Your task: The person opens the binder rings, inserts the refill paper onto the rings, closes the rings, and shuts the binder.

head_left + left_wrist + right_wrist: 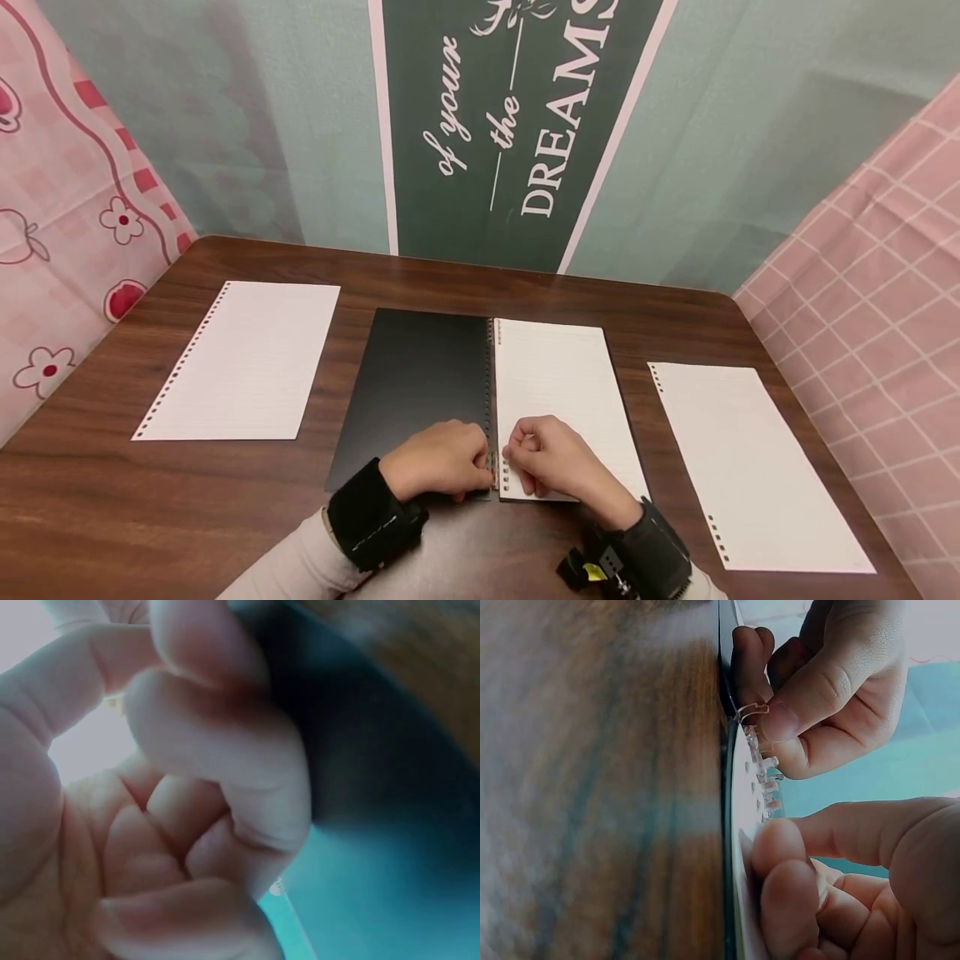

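Notebook (427, 350) lies open near the middle of the dark brown wooden surface (75, 508), its black cover (397, 400) spread to the left and its white lined paper (562, 367) to the right. Clear rings (769, 780) run along the spine between the two halves, and both hands meet at the near end of that spine. The left hand (442, 458) rests over the lower right corner of the cover, fingers curled, and its thumb and forefinger pinch the rings at the end of the row. The right hand (551, 458) lies over the lower left part of the paper, its fingers curled too, with thumb and fingertip closed on the rings just beside the punched edge; the fingers hide the exact point of contact. The left wrist view is blurred and shows mainly the curled fingers.

A loose sheet (240, 358) lies flat well to the left, punched with holes down its left edge. Another white sheet (757, 467) lies on the right, nearer the front, with holes near the top and bottom of its left edge. Each wrist wears a black band, the left one (371, 517) over a pale sleeve (292, 558). Behind stands a pale green cloth (322, 125) with a dark panel (450, 217) lettered "of your", "the" and "DREAMS"; pink patterned cloth (885, 308) borders both sides.
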Demonstrator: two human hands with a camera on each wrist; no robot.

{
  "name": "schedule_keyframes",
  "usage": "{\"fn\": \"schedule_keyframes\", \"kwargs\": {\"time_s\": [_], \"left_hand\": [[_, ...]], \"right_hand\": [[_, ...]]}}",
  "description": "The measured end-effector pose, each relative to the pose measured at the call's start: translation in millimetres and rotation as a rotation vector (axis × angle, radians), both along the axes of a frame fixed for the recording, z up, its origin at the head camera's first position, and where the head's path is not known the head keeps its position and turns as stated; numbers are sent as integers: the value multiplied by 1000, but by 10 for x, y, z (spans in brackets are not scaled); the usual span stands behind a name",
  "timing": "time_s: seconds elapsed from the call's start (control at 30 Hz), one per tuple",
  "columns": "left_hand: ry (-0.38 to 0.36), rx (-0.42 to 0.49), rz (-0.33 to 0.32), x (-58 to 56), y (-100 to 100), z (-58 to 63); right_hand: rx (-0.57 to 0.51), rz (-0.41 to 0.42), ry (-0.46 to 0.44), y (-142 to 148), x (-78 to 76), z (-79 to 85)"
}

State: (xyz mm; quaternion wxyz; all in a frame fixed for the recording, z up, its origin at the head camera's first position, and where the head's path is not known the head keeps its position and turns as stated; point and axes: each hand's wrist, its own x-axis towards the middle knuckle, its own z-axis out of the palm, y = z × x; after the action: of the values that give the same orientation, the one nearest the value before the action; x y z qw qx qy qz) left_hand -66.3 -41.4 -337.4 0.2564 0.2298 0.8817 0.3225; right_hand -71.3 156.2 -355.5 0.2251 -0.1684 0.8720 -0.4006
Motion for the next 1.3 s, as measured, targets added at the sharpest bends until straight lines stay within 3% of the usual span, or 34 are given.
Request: {"fn": "schedule_keyframes", "kwargs": {"time_s": [0.4, 0.63, 0.83, 1.3], "left_hand": [[33, -19, -3, 57, -2, 67], [108, -54, -3, 65, 0, 91], [150, -21, 4, 56, 52, 121], [154, 36, 15, 9, 184, 92]], "right_hand": [[-16, 13, -9, 30, 26, 40], [-21, 32, 2, 51, 34, 52], [-13, 16, 36, 128, 19, 98], [14, -26, 108, 291, -60, 171]]}}
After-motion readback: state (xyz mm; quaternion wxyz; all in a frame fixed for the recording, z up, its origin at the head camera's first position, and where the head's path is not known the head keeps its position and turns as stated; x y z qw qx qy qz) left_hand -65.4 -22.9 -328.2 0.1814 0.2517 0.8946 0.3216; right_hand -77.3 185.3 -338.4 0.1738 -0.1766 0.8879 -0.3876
